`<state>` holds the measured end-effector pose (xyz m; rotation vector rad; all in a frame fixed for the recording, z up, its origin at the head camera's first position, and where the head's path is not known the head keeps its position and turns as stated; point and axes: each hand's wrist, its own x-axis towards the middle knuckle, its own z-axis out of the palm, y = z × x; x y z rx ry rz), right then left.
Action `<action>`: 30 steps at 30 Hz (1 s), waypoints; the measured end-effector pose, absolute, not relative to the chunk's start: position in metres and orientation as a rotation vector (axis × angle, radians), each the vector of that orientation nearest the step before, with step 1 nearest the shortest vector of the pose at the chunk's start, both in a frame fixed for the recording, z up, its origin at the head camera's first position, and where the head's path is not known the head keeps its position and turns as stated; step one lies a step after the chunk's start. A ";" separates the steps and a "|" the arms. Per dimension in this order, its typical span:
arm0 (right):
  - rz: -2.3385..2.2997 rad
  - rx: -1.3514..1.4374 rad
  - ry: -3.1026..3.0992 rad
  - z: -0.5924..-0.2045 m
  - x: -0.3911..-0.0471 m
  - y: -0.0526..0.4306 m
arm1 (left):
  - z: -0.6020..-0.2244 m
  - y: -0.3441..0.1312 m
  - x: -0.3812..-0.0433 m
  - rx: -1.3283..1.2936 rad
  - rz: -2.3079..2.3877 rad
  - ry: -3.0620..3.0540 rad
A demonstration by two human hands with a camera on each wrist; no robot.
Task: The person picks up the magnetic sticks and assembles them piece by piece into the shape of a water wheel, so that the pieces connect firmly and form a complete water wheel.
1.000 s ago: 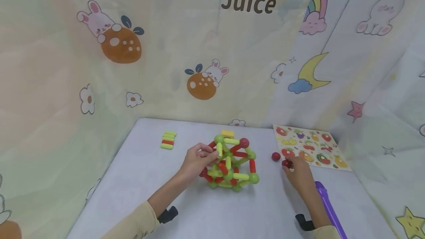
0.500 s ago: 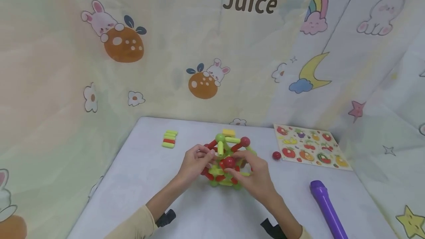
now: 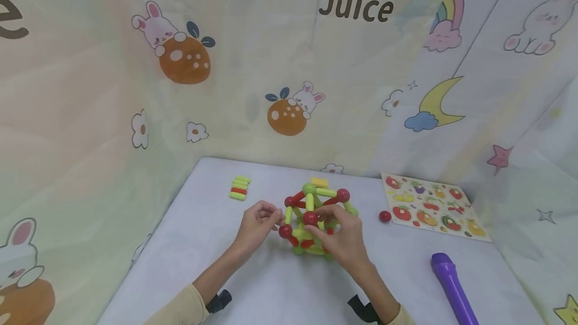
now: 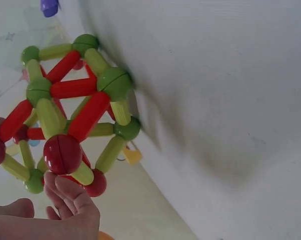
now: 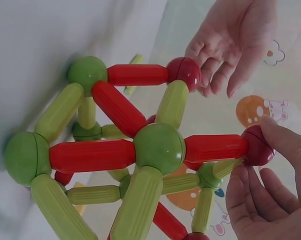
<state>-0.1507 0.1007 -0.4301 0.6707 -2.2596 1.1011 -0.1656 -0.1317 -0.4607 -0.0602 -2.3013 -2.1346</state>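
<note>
A ball-and-rod construction (image 3: 310,201) of red and green balls joined by red and yellow-green rods stands on the table, seen close up in both wrist views. Between thumb and fingers my right hand (image 3: 344,237) pinches a red ball (image 5: 258,145), which sits at the end of a red rod (image 5: 216,148) on the near upper side. My left hand (image 3: 255,225) is beside the construction's left side, its fingers loosely bent. Its fingertips lie against or very near another red ball (image 4: 63,154), without gripping it. The construction's far side is partly hidden.
Several loose rods (image 3: 239,192) lie in a row at the back left. Behind the construction is a yellow block (image 3: 319,182). To the right are a loose red ball (image 3: 385,216), a fruit-picture board (image 3: 433,207) and a purple stick-like object (image 3: 453,287).
My right hand has carried a red ball from beside the board to the construction, onto the end of a rod. My left hand has let go of the construction's upper left and drawn slightly back.
</note>
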 end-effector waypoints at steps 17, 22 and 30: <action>1.727 0.674 -2.057 -0.440 -0.130 0.196 | -0.500 -0.231 -0.246 0.341 -1.544 -2.593; 1.737 0.580 -2.064 -0.450 -0.116 0.213 | -0.508 -0.244 -0.256 0.391 -1.510 -2.666; 1.706 0.450 -2.122 -0.462 -0.106 0.230 | -0.520 -0.245 -0.266 0.360 -1.424 -2.684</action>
